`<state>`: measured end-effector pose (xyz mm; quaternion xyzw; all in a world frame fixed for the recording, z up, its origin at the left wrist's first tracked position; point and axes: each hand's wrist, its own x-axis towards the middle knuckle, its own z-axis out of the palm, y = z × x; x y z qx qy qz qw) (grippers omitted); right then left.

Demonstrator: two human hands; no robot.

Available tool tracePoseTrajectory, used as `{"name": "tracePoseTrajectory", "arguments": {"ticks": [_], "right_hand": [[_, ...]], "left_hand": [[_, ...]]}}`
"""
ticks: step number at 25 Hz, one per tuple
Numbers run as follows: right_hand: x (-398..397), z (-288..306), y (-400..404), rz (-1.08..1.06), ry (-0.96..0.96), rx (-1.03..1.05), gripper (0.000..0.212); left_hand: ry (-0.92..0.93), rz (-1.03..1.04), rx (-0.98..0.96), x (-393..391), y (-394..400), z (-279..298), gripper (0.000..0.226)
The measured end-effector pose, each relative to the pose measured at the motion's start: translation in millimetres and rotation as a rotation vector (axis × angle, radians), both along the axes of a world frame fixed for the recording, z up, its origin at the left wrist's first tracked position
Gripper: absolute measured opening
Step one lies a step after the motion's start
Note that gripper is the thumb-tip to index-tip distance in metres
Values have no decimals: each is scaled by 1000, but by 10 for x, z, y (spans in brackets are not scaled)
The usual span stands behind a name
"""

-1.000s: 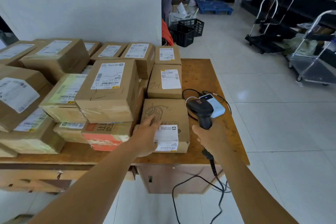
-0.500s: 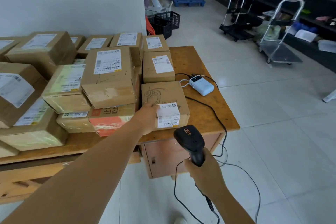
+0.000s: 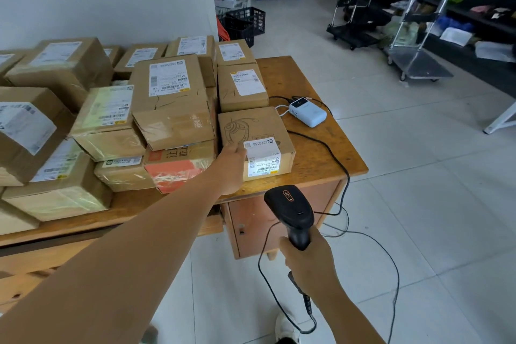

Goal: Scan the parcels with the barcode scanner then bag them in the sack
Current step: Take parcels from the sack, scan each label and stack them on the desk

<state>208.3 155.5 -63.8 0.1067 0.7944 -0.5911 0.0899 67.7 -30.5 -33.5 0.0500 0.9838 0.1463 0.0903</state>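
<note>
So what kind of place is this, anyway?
Probably a parcel depot or courier sorting room: labelled cardboard parcels piled on a wooden table, a handheld barcode scanner, and platform trolleys parked on the tiled floor.

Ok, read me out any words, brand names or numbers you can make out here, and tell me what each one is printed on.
"JRK": orange logo on the head of the barcode scanner, held in the right hand.
"A017": side of the label on the front parcel, which the left hand touches.
Large Chinese characters on the orange-printed box: partly hidden, not readable.
All other shipping labels and barcodes: too small or blurred.
White power bank: display unreadable.
</note>
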Motion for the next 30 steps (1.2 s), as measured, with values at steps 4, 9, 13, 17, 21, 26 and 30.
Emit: {"name": "tracePoseTrajectory", "arguments": {"ticks": [4, 9, 13, 17, 21, 26, 30], "right_hand": [[-3, -4, 0, -6, 17, 17, 18], [-96, 47, 36, -23, 11, 56, 16], [-450, 226, 57, -93, 122, 115, 21], [-1086, 395, 13, -77, 240, 130, 25], [-1692, 438, -32, 53, 260, 262, 24], [-1974, 384, 202, 160, 273, 297, 30], [-1968, 262, 519, 126, 265, 275, 17]], "left_hand": [[1, 9, 8, 1, -3, -1, 54], [-35, 112, 60, 47, 60, 18, 53], [-91, 220, 148, 92, 154, 54, 52], [-80, 349, 194, 92, 254, 15, 53], [-73, 506, 204, 14, 400, 11, 49], [-90, 891, 530, -117, 605, -24, 49], [-26, 1028, 830, 42, 898, -26, 48]]}}
